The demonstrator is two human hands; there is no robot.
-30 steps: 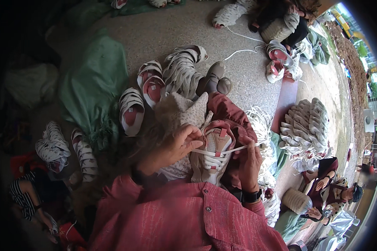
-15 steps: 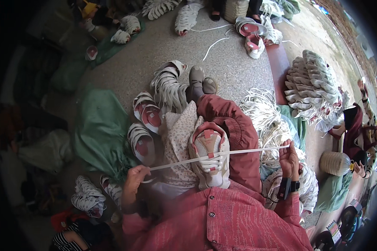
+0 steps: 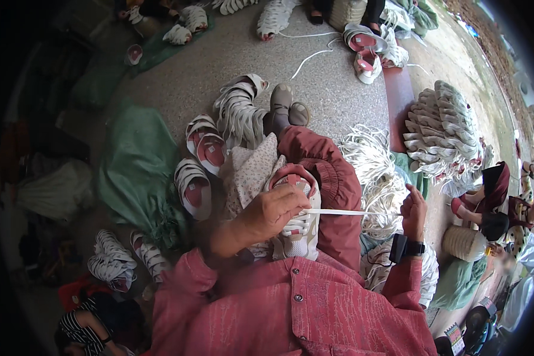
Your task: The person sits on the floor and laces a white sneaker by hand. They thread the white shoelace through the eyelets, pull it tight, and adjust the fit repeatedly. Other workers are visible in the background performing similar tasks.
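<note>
On my lap rests a white and beige shoe upper (image 3: 292, 248) with a pink lining, its collar pointing away from me. A flat white shoelace (image 3: 344, 212) runs taut to the right from its eyelet rows. My left hand (image 3: 276, 209) lies across the middle of the upper, its fingers pinched on the lace close to the eyelets and hiding part of the lacing. Out to the right, my right hand (image 3: 414, 209) grips the lace's other stretch, beside a heap of loose white laces (image 3: 374, 178). A floral cloth (image 3: 249, 169) covers my left thigh.
Rows of shoe uppers (image 3: 241, 110) stand on the floor ahead, with more uppers (image 3: 194, 188) to my left. A green sack (image 3: 137, 169) lies farther left. Stacked uppers (image 3: 442, 127) rise at the right, near a plastic jug (image 3: 464, 243). Other people sit around.
My left hand has moved right from the far left, onto the upper by the eyelets. The lace that stretched across to the left is now taut only toward my right hand.
</note>
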